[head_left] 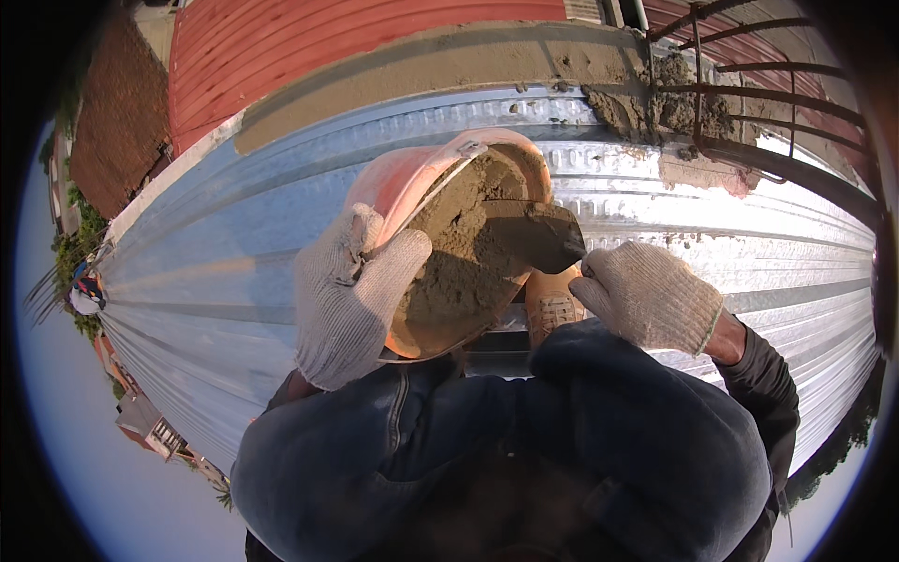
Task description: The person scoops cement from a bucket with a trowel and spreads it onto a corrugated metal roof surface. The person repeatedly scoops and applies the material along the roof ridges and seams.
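My left hand [361,295], in a pale knit glove, is closed on the near-left rim of a tilted, faded orange bucket [398,169] with a thin wire handle. Grey-brown wet mortar [440,281] lies inside it. My right hand [641,295], gloved alike, grips the handle of a dark trowel [529,225], whose mortar-smeared blade reaches into the bucket over the mortar. The handle is mostly hidden in my fingers. Below the bucket's right side shows a tan boot [552,309], near my knees in dark jeans.
Corrugated metal sheeting [187,281] surrounds me. Ahead runs a mortar-spattered concrete beam [412,61], with red roofing [346,28] beyond. Bent rebar [758,89] juts at the upper right. Another person [86,290] is small at the far left edge, beside rods, with rooftops behind.
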Demonstrator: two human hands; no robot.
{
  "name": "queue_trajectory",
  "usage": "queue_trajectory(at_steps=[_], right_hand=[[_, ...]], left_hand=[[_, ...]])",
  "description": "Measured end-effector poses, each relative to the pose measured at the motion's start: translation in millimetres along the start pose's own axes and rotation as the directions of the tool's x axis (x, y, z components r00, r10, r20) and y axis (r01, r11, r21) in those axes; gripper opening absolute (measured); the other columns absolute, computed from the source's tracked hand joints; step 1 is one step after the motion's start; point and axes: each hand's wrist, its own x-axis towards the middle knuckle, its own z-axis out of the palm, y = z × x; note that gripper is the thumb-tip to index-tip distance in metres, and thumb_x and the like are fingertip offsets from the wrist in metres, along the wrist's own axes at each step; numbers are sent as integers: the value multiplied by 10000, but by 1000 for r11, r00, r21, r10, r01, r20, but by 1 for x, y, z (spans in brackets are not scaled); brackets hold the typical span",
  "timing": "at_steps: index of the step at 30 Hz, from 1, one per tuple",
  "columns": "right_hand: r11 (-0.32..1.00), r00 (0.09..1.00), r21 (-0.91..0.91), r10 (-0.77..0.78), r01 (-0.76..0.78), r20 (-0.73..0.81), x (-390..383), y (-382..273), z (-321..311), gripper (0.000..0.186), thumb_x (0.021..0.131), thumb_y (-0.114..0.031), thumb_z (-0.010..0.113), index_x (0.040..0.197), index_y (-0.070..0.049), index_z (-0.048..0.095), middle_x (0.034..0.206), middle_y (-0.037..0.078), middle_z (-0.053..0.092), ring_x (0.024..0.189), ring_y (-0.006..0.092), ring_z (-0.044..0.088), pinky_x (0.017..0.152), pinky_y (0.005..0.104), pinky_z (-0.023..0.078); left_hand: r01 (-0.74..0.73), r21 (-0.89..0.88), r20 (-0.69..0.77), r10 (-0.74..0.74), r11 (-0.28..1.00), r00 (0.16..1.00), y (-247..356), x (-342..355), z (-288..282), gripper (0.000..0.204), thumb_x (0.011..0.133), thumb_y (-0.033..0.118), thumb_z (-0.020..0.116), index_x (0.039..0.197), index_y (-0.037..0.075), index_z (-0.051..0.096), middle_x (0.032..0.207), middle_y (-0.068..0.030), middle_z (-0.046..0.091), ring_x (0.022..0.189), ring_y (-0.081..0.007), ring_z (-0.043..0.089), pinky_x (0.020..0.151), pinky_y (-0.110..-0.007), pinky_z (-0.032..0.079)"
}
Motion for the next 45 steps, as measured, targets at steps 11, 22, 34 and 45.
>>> queue_trajectory(at_steps=[11,22,34,45], right_hand=[[832,971,505,167,-231,169,-33,22,22,448,1110,-384,652,1168,42,777,847,215,743,738,304,770,728,457,604],[-405,940,908,340,110,38,-68,92,85,439,1161,-373,586,1177,45,717,679,53,622,473,133,577,415,271,512],[-703,961,658,152,270,-232,-4,80,83,446,1178,-454,473,1076,-81,695,693,-11,556,475,137,483,452,332,420],[-802,813,278,385,529,-436,60,65,83,265,1109,-342,562,1077,-96,654,801,-22,592,631,134,552,600,340,501]], left_hand=[[2,-421,-208,-99,907,973,-35,2,-8,162,1035,185,801,1046,40,729,950,33,654,885,-72,572,797,-260,480],[-61,-343,-255,-30,937,967,-52,6,-22,161,1036,184,795,995,55,708,960,45,585,903,-78,522,834,-256,419],[-77,-326,-204,10,942,979,-39,8,-17,158,1052,178,784,1028,40,712,1000,17,650,918,-86,562,845,-282,478],[-83,-363,-195,11,928,981,-53,10,-22,164,1060,186,773,1113,40,720,1028,17,667,946,-90,580,859,-281,494]])
